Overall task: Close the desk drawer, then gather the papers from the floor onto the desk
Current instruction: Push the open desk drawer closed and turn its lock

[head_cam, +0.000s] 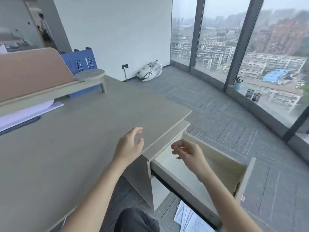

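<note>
drawer [200, 171] first: from my head view it stands pulled well out from under the right end of the desk [83, 148], its pale inside bare as far as i can see, its front panel [247, 180] far out to my right over the carpet. my left hand [129, 145] hovers above the desk's edge, fingers loosely spread and curled, gripping nothing. my right hand [187, 153] hangs over the open drawer near its inner end, fingers also apart and slack, touching nothing that i can make out. neither hand is on the drawer yet, so i judge i am at the very start of step one, the closing, with nothing done.

papers [189, 218] lie on the floor below the drawer, a loose fan of printed sheets near my knee, partly hidden by the drawer's side rail. a separate stack of white sheets [26, 113] already rests on the desk far to my left, under the raised shelf [50, 92]; that looks a sensible landing spot later.

the next move, as i see it, calls for getting a palm onto the front panel or the near side wall and pushing it straight in toward the desk until it sits flush, keeping my fingers clear of the gap under the desktop. only then should i bend down for the sheets, which will want squaring together since they overlap at angles.
</note>
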Tool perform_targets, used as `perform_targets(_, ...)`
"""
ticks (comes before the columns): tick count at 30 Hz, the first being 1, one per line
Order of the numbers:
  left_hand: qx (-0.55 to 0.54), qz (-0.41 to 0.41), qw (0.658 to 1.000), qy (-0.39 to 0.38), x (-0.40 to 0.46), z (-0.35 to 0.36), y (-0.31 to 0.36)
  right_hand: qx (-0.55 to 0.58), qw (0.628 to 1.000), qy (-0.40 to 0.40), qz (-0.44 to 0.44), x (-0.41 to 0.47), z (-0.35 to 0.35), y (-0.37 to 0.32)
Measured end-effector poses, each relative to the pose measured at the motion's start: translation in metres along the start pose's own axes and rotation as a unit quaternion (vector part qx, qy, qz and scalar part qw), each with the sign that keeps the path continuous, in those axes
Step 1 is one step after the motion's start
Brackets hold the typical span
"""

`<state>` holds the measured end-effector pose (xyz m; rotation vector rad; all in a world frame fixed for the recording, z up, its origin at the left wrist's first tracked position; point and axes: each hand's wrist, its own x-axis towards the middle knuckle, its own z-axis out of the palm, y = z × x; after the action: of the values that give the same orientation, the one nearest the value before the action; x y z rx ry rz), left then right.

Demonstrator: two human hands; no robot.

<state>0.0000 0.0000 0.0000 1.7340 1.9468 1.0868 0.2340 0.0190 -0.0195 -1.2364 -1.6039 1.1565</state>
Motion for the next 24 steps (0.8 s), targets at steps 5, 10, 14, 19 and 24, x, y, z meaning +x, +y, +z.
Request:
perform_targets(5, 0.087, 0.005, 0.994, -0.064, -0.008, 0.026, 0.041, 0.016, 0.999, 0.041, 0.009, -0.024, -0.057, 0.022)
perform_targets(10, 0.128, -0.002, 0.987, -0.093, -0.009, 0.047, 0.061, 0.022, 0.996, 0.079, 0.026, -0.047, -0.099, 0.049)
perform_targets(14, 0.149, 0.001, 0.983, -0.103, -0.005, 0.055, 0.064, 0.026, 0.992, 0.110, 0.047, -0.059, -0.117, 0.068)
perform_targets(19, 0.151, 0.010, 0.983, -0.103, 0.002, 0.058, 0.060, 0.017, 0.990, 0.125, 0.069, -0.067, -0.124, 0.082)
perform_targets(24, 0.150, 0.020, 0.984, -0.099, 0.014, 0.061, 0.055, 0.003, 0.986, 0.142, 0.090, -0.071, -0.129, 0.093)
